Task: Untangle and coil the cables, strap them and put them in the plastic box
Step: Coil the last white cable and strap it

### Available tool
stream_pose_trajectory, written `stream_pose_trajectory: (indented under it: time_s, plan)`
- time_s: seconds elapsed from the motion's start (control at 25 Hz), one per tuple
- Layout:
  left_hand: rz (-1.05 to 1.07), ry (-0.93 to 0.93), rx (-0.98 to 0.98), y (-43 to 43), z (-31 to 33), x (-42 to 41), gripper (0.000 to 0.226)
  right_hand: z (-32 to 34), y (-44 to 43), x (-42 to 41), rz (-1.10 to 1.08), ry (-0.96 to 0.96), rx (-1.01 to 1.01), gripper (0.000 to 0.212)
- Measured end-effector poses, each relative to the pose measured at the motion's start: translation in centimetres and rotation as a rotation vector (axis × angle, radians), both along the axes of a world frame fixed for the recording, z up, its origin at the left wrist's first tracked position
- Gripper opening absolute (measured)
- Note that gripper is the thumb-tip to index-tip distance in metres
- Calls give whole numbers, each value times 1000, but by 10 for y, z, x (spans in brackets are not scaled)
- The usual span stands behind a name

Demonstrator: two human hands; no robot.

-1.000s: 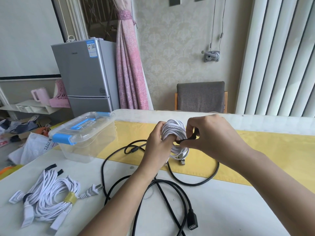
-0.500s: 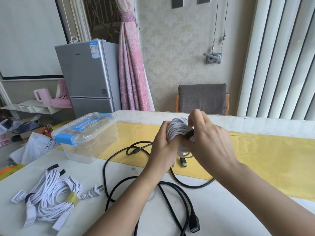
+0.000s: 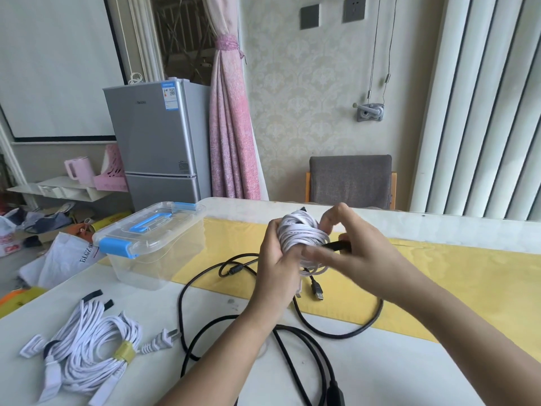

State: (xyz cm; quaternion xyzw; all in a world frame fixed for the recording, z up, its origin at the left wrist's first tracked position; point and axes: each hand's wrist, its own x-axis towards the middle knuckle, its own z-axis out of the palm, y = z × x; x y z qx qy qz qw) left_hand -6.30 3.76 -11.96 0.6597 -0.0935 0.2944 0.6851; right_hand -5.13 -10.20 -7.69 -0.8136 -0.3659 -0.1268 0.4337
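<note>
Pulling a thin black strap [image 3: 336, 245] out toward three o'clock, the right hand [image 3: 363, 253] now pinches it instead of cupping the coiled white cable [image 3: 301, 234], which the left hand [image 3: 278, 262] keeps clenched over the white table [image 3: 395, 373]. Strapping seems underway; the clear lidded plastic box [image 3: 152, 244] waits at ten o'clock.

1. White coil [image 3: 303, 234]: thin white cable wound into a tight bunch, held above the counter [image 3: 395, 376] with the left fingers [image 3: 270, 234] curled round it.
2. Black strap [image 3: 336, 245]: a narrow dark strip pinched in the right fingers [image 3: 329, 219], against the coil's right side.
3. Black cable [image 3: 336, 334]: loose, uncoiled loops on the counter beneath both sets of fingers.
4. White bundle [image 3: 87, 344]: coiled and banded in yellow, flat on the counter well left of the fingers.
5. Plastic box [image 3: 152, 250]: clear, lid shut with blue latches, left of the fingers.
</note>
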Motion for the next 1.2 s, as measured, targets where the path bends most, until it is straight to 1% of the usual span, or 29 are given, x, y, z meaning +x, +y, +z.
stream_pose_trajectory:
  time_s: [0.04,0.08,0.12,0.16,0.2,0.24,0.28,0.4,0.48,0.56,0.72,0.8,0.84,0.92,1.04,1.08,1.2]
  plan:
    - [23,-11,10,2,0,1,25,5,-3,1,68,177,144,29]
    - [32,-19,29,2,-1,1,26,8,-5,4,77,293,256,26]
    - [30,-26,59,1,-1,0,28,9,-6,6,21,306,293,19]
    - [20,-32,99,-1,-1,-2,29,8,-7,9,-79,245,255,11]
    - [6,-40,138,-4,-2,-5,29,6,-7,10,-162,155,163,9]
    - [-14,-53,168,-6,-2,-7,28,3,-7,11,-211,86,80,13]
    - [-33,-66,188,-7,-2,-8,28,3,-7,11,-217,67,52,16]
    - [-53,-100,204,-4,-2,-8,33,6,-9,14,-116,139,135,17]
    - [-62,-115,212,-4,-1,-8,36,10,-12,14,-89,133,168,14]
    - [-84,-98,196,-7,0,-9,34,11,-15,13,-107,107,178,16]
    - [-132,-38,69,-9,1,-10,29,17,-20,11,-89,160,107,15]
    - [-127,-41,78,-7,1,-8,27,21,-23,10,-43,181,132,5]
    - [-131,-38,86,-6,1,-7,27,22,-24,9,-24,177,151,3]
    - [-148,-37,110,-8,1,-8,27,22,-25,9,-27,159,155,9]
    - [-183,-33,148,-11,1,-10,25,19,-27,14,-119,142,82,10]
    - [-191,-32,156,-11,2,-10,23,19,-28,15,-118,140,62,9]
    - [-213,-24,171,-6,2,-8,19,21,-29,15,38,221,20,14]
